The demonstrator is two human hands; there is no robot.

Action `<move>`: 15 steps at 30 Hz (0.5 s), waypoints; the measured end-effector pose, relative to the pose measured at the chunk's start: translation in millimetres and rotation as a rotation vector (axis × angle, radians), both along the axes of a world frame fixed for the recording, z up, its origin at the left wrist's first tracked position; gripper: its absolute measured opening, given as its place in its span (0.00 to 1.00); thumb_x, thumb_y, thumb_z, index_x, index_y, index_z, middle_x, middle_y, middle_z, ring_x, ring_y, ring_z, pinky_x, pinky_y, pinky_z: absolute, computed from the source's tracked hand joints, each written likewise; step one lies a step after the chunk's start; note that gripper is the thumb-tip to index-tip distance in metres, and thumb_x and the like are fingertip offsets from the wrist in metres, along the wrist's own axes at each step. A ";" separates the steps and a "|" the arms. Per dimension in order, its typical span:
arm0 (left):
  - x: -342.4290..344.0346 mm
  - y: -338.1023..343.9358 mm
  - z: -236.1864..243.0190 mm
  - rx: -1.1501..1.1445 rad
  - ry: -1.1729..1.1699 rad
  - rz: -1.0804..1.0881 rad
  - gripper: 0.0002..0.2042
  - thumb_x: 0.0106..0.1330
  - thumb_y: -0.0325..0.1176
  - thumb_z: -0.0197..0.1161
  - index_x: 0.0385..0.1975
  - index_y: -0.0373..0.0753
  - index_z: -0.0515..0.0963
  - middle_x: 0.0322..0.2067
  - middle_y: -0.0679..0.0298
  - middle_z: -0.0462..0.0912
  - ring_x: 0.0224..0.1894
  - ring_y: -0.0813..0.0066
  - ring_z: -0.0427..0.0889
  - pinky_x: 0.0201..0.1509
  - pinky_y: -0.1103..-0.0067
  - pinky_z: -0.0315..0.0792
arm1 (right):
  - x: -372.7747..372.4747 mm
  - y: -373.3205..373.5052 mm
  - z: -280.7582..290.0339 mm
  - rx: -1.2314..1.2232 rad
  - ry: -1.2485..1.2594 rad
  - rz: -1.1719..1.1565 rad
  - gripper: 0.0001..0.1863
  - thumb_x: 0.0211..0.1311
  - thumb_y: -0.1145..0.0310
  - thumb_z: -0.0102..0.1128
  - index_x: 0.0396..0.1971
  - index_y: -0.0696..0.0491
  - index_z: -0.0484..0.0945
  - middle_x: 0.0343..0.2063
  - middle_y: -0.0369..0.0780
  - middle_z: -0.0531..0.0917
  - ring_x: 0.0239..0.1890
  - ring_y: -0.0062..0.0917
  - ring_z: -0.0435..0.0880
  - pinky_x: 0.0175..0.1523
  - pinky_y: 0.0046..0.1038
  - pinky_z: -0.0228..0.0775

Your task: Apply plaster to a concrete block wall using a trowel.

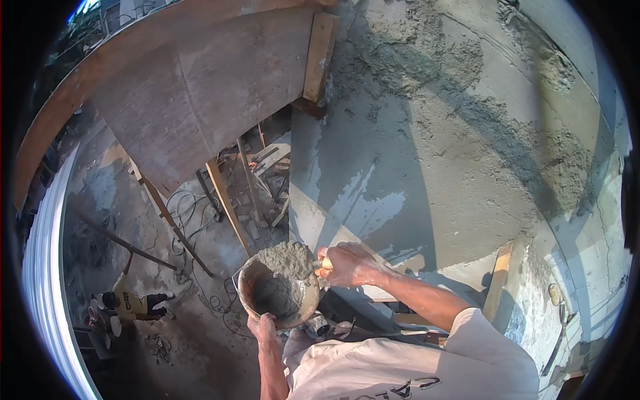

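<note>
A worn round bucket (253, 293) holds wet grey mortar (275, 300), in front of my body at the lower middle. My left hand (261, 325) is closed on its near lower rim. My right hand (343, 265) is closed around a light handle (325, 265) at the bucket's right side, apparently a trowel's; its blade is hidden under a heap of mortar (285, 257) at the bucket's top. Beyond, on the right, is a wall (473, 170) with smooth damp grey render and rough patches of mortar.
A boarded panel (200, 80) with timber props (227, 207) spans the upper left. Far below lie rubble, loose wood and cables (187, 213) on the ground (113, 193), where another person (133, 303) in yellow holds a long bar. Corrugated metal (47, 273) borders the left; a wooden board (500, 273) is at right.
</note>
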State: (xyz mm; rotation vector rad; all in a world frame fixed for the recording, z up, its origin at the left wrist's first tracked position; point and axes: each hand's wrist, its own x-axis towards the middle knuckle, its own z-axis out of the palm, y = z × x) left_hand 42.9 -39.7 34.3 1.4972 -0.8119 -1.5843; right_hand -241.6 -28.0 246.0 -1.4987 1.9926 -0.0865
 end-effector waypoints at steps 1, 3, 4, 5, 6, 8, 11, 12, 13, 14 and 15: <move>3.4 2.3 -7.6 -0.001 0.009 0.025 0.22 0.52 0.19 0.56 0.50 0.30 0.79 0.35 0.67 0.80 0.29 0.78 0.77 0.29 0.80 0.71 | -8.2 -0.6 22.2 -0.128 0.064 0.033 0.24 0.68 0.51 0.65 0.53 0.54 0.82 0.38 0.56 0.88 0.49 0.52 0.87 0.57 0.48 0.76; 23.8 12.1 -36.4 -0.041 0.041 0.053 0.21 0.54 0.23 0.58 0.51 0.30 0.79 0.36 0.66 0.81 0.30 0.76 0.78 0.30 0.80 0.72 | -18.1 -8.0 88.2 -0.224 0.143 0.118 0.23 0.68 0.50 0.66 0.50 0.55 0.83 0.32 0.54 0.88 0.42 0.50 0.89 0.52 0.46 0.78; 40.7 15.6 -61.0 -0.084 0.065 0.063 0.22 0.56 0.26 0.59 0.52 0.30 0.79 0.37 0.65 0.81 0.31 0.75 0.79 0.31 0.80 0.73 | -17.3 -18.4 133.1 -0.197 0.156 0.176 0.23 0.69 0.50 0.67 0.48 0.55 0.83 0.29 0.52 0.88 0.39 0.50 0.89 0.49 0.45 0.79; 57.6 21.5 -80.1 -0.180 0.093 0.067 0.25 0.59 0.38 0.67 0.54 0.29 0.78 0.37 0.64 0.82 0.31 0.74 0.79 0.32 0.79 0.74 | -16.9 -23.8 165.7 -0.290 0.106 0.210 0.22 0.68 0.52 0.67 0.47 0.57 0.83 0.29 0.52 0.88 0.37 0.48 0.90 0.47 0.45 0.80; 62.7 22.6 -78.7 -0.189 0.101 0.062 0.25 0.59 0.38 0.67 0.54 0.29 0.78 0.37 0.64 0.82 0.31 0.74 0.79 0.32 0.79 0.74 | -19.8 -22.3 197.5 -0.380 0.063 0.231 0.21 0.68 0.55 0.68 0.45 0.59 0.84 0.28 0.52 0.88 0.35 0.47 0.90 0.44 0.44 0.81; 76.5 29.6 -59.1 -0.137 -0.126 0.068 0.24 0.54 0.18 0.50 0.54 0.28 0.79 0.40 0.59 0.84 0.36 0.71 0.83 0.36 0.75 0.78 | -23.3 -27.3 254.4 -0.421 -0.074 0.195 0.19 0.69 0.56 0.69 0.44 0.59 0.84 0.25 0.47 0.87 0.32 0.33 0.91 0.40 0.37 0.80; 96.7 39.2 -61.1 -0.141 -0.145 0.138 0.25 0.54 0.19 0.49 0.54 0.27 0.79 0.38 0.59 0.85 0.34 0.69 0.84 0.32 0.74 0.77 | -63.9 -42.7 289.6 -0.457 -0.469 0.159 0.18 0.70 0.58 0.69 0.42 0.61 0.84 0.25 0.40 0.87 0.24 0.21 0.87 0.27 0.27 0.78; 112.2 43.9 -109.3 -0.301 -0.029 0.260 0.28 0.53 0.19 0.49 0.58 0.26 0.78 0.35 0.60 0.84 0.30 0.69 0.83 0.30 0.75 0.77 | -80.1 -52.2 298.5 -0.455 -0.623 0.156 0.18 0.70 0.58 0.69 0.41 0.61 0.83 0.25 0.40 0.87 0.21 0.19 0.85 0.23 0.23 0.77; 99.4 40.7 -90.2 -0.236 -0.042 0.223 0.29 0.53 0.18 0.49 0.59 0.28 0.78 0.35 0.60 0.84 0.30 0.71 0.82 0.30 0.76 0.77 | -111.5 -59.1 300.1 -0.475 -0.719 0.130 0.17 0.72 0.58 0.68 0.39 0.61 0.83 0.24 0.39 0.86 0.19 0.18 0.84 0.20 0.21 0.76; 102.3 47.3 -55.1 -0.166 -0.084 0.219 0.30 0.53 0.18 0.49 0.61 0.29 0.77 0.35 0.60 0.84 0.30 0.73 0.82 0.30 0.77 0.76 | -139.4 -77.4 298.1 -0.478 -0.847 0.127 0.17 0.73 0.59 0.66 0.37 0.61 0.82 0.22 0.38 0.85 0.17 0.17 0.83 0.18 0.18 0.75; 104.3 49.1 -54.9 -0.161 -0.091 0.220 0.30 0.53 0.18 0.49 0.61 0.29 0.77 0.35 0.60 0.84 0.30 0.73 0.82 0.30 0.77 0.76 | -180.4 -89.9 318.4 -0.567 -0.709 -0.106 0.16 0.74 0.59 0.64 0.36 0.59 0.81 0.21 0.37 0.84 0.16 0.15 0.83 0.18 0.16 0.75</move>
